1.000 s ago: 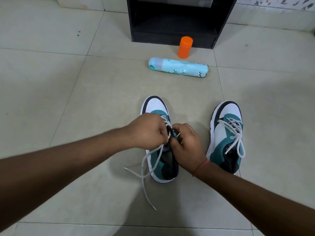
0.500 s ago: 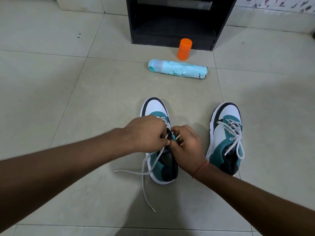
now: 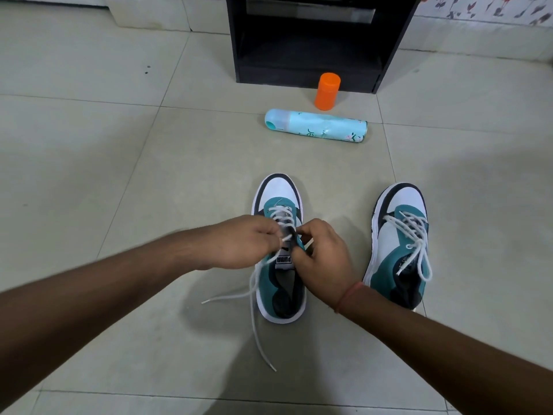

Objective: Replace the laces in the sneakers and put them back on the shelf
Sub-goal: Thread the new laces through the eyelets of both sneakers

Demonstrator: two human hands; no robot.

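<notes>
Two white, teal and black sneakers stand on the tiled floor, toes pointing away from me. Over the left sneaker [image 3: 278, 193] both my hands meet at the tongue. My left hand [image 3: 242, 242] pinches the white lace [image 3: 254, 298], whose two loose ends trail down onto the floor to the left of the shoe. My right hand [image 3: 324, 254] has curled fingers at the shoe's right eyelet edge; what it grips is hidden. The right sneaker [image 3: 399, 244] stands apart, laced, its ends lying loose over the opening.
A black shelf unit [image 3: 314, 40] stands at the back with an open lower compartment. In front of it are an upright orange cap [image 3: 327, 91] and a light blue spray can [image 3: 317, 126] lying on its side.
My hands have shifted slightly at the tongue and the lace crossings on the left sneaker now show above them. The loose lace ends have swung a little on the floor.
</notes>
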